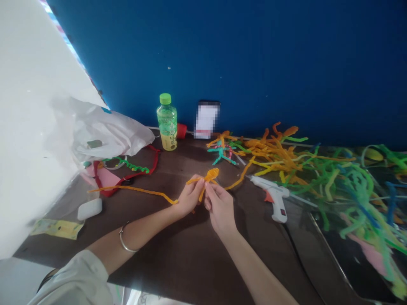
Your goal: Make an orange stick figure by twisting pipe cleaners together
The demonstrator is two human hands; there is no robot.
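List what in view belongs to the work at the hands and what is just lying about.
In use: left hand, right hand, orange pipe-cleaner figure held between them, trailing orange pipe cleaner.

Lying about: white hot glue gun, heap of coloured pipe cleaners, green-capped plastic bottle, white plastic bag.

Bright flat light, glare on the white wall [32,140], curved wide-angle edges

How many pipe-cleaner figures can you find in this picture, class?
2. An orange figure is held between the left hand and right hand; a teal figure lies on the table beside the heap of pipe cleaners. More may be hidden in the heap.
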